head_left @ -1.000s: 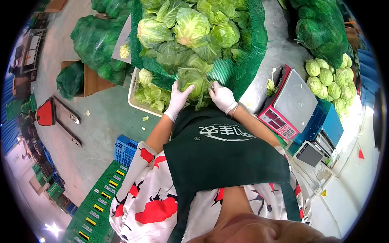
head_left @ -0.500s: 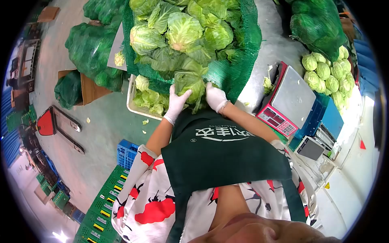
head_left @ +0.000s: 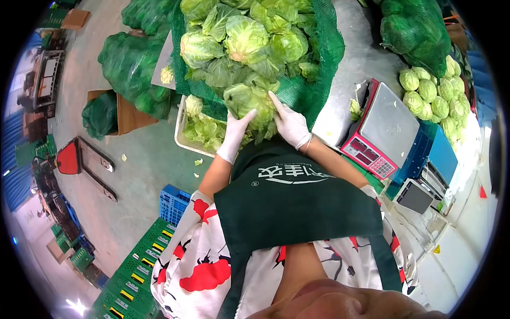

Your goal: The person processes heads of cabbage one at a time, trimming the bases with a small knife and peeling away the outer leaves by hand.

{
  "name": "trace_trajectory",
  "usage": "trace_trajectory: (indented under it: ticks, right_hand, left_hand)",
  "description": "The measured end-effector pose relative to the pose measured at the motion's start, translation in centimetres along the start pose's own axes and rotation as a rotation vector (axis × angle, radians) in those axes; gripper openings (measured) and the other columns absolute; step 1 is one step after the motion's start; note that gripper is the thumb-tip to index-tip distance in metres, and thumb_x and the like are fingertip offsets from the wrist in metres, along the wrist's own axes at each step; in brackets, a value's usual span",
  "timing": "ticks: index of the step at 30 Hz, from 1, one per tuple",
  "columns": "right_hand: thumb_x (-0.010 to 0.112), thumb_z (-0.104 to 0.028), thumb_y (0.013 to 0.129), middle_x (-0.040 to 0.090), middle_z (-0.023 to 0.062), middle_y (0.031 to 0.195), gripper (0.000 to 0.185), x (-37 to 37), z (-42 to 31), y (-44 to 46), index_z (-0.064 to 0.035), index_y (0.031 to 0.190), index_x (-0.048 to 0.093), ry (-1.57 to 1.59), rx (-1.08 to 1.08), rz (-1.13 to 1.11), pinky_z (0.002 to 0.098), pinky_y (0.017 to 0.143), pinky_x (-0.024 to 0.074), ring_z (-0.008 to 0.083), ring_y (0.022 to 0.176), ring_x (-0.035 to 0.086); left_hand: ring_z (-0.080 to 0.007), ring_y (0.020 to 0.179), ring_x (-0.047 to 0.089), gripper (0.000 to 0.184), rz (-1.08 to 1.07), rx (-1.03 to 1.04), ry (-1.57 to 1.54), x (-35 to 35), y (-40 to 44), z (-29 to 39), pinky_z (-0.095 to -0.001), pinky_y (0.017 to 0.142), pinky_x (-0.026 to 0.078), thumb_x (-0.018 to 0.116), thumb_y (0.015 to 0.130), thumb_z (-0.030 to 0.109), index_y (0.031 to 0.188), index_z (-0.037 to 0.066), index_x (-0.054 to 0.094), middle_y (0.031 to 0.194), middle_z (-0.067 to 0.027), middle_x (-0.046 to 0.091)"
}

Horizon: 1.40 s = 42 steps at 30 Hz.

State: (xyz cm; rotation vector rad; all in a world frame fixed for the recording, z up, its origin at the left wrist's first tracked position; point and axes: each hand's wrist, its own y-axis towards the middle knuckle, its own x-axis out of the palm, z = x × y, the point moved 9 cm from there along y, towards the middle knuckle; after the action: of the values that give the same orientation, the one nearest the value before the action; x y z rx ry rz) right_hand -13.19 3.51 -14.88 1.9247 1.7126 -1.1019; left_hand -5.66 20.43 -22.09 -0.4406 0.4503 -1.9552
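A leafy green cabbage (head_left: pixel 248 104) is between my two white-gloved hands, just in front of the dark green apron. My left hand (head_left: pixel 237 130) holds its left and lower side, thumb on the leaves. On its right side my right hand (head_left: pixel 289 121) grips the leaves, with the index finger reaching up along them. Beyond the cabbage, more cabbages (head_left: pixel 247 37) lie heaped on an opened green mesh sack (head_left: pixel 330 58). The underside of the held cabbage is hidden.
A white crate (head_left: pixel 182 137) of loose leaves stands below left of the sack. At right are a red scale (head_left: pixel 390 125), a pile of pale cabbages (head_left: pixel 433 95) and a full mesh sack (head_left: pixel 414 34). A red pallet jack (head_left: pixel 69 158) stands on the floor at left.
The held cabbage has turned and shifted slightly up and left between my hands. My right hand's fingers have moved up along its side. The camera view has also shifted slightly.
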Motion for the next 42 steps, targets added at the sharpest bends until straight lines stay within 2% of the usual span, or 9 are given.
trace_trajectory:
  ticks: [7, 11, 15, 18, 22, 29, 33, 36, 42]
  right_hand:
    - [0.061, -0.012, 0.091, 0.070, 0.0192, 0.094, 0.072, 1.7, 1.4, -0.7, -0.0288, 0.155, 0.032, 0.202, -0.018, 0.014, 0.0451, 0.073, 0.0556, 0.0397, 0.081, 0.068]
    - [0.058, -0.017, 0.094, 0.071, 0.0193, 0.099, 0.070, 2.2, 1.8, -2.0, -0.0322, 0.156, 0.028, 0.574, 0.406, -0.282, 0.0464, 0.078, 0.0552, 0.0397, 0.083, 0.068]
    - [0.057, -0.019, 0.094, 0.071, 0.0198, 0.097, 0.071, 1.3, -1.2, -1.8, -0.0336, 0.156, 0.027, 0.200, -0.244, 0.081, 0.0451, 0.073, 0.0560, 0.0399, 0.075, 0.067]
    - [0.058, -0.019, 0.093, 0.071, 0.0200, 0.097, 0.070, 1.9, 0.2, -1.3, -0.0324, 0.156, 0.029, 0.244, -0.021, -0.074, 0.0447, 0.074, 0.0556, 0.0402, 0.076, 0.067]
    - [0.060, -0.017, 0.095, 0.066, 0.0152, 0.075, 0.066, 4.2, 8.1, -0.6, -0.0250, 0.155, 0.034, 0.776, 0.458, 0.003, 0.0362, 0.058, 0.0548, 0.0193, 0.054, 0.063]
    - [0.053, -0.038, 0.100, 0.070, 0.0233, 0.082, 0.045, 1.2, 9.0, 0.0, -0.0090, 0.135, 0.055, 0.236, 0.303, 0.175, 0.0488, 0.068, 0.0550, 0.0411, 0.076, 0.069]
    - [0.043, -0.044, 0.104, 0.070, 0.0231, 0.083, 0.046, -0.3, 6.1, -0.2, -0.0100, 0.130, 0.061, 0.159, 0.222, 0.119, 0.0491, 0.071, 0.0540, 0.0417, 0.077, 0.068]
    - [0.042, -0.046, 0.104, 0.070, 0.0230, 0.083, 0.047, 0.0, 5.2, 0.1, -0.0130, 0.134, 0.059, 0.393, 0.317, -0.031, 0.0475, 0.070, 0.0541, 0.0403, 0.073, 0.068]
    - [0.041, -0.045, 0.104, 0.069, 0.0263, 0.082, 0.050, 2.3, 3.1, 2.5, -0.0100, 0.137, 0.056, 0.132, -0.059, -0.077, 0.0505, 0.072, 0.0539, 0.0432, 0.072, 0.067]
  left_hand:
    - [-0.0226, 0.104, 0.066, 0.102, 0.159, -0.059, -0.023, -2.4, -0.5, -0.8, -0.0306, 0.082, 0.056, 0.085, 0.079, 0.019, 0.154, -0.004, 0.019, 0.129, -0.0198, 0.057]
    - [-0.0199, 0.106, 0.065, 0.085, 0.025, -0.160, -0.079, -2.8, -0.6, -1.3, -0.0317, 0.082, 0.056, 0.081, 0.083, 0.018, 0.149, 0.000, 0.030, 0.129, -0.0124, 0.060]
    - [-0.0211, 0.115, 0.061, 0.077, 0.100, -0.100, -0.205, -1.4, -0.3, -3.0, -0.0346, 0.091, 0.053, 0.081, 0.083, 0.017, 0.145, 0.003, 0.037, 0.130, -0.0116, 0.060]
    - [-0.0215, 0.112, 0.063, 0.072, 0.124, -0.120, -0.184, -1.7, -0.5, -3.2, -0.0363, 0.087, 0.055, 0.081, 0.083, 0.018, 0.141, 0.004, 0.041, 0.127, -0.0113, 0.061]
    - [-0.0187, 0.107, 0.065, 0.068, 0.110, -0.244, -0.159, -3.0, -1.2, -3.9, -0.0349, 0.076, 0.055, 0.082, 0.082, 0.022, 0.138, 0.005, 0.048, 0.125, -0.0117, 0.063]
    - [-0.0184, 0.108, 0.065, 0.059, -0.099, -0.293, -0.198, -1.8, -1.1, -2.7, -0.0334, 0.088, 0.053, 0.080, 0.082, 0.019, 0.132, 0.000, 0.055, 0.123, -0.0101, 0.066]
    - [-0.0199, 0.105, 0.066, 0.068, -0.132, 0.127, 0.215, 0.9, 1.3, 2.4, -0.0321, 0.094, 0.052, 0.086, 0.075, 0.026, 0.129, -0.004, 0.059, 0.116, -0.0128, 0.069]
    - [-0.0185, 0.112, 0.062, 0.073, -0.185, 0.115, 0.382, 0.4, 2.2, 2.8, -0.0321, 0.096, 0.050, 0.085, 0.077, 0.021, 0.134, -0.010, 0.052, 0.124, -0.0161, 0.064]
    - [-0.0245, 0.106, 0.067, 0.091, 0.119, 0.254, 0.374, -0.5, 2.1, 0.0, -0.0348, 0.094, 0.052, 0.091, 0.066, 0.033, 0.135, -0.010, 0.049, 0.117, -0.0200, 0.068]
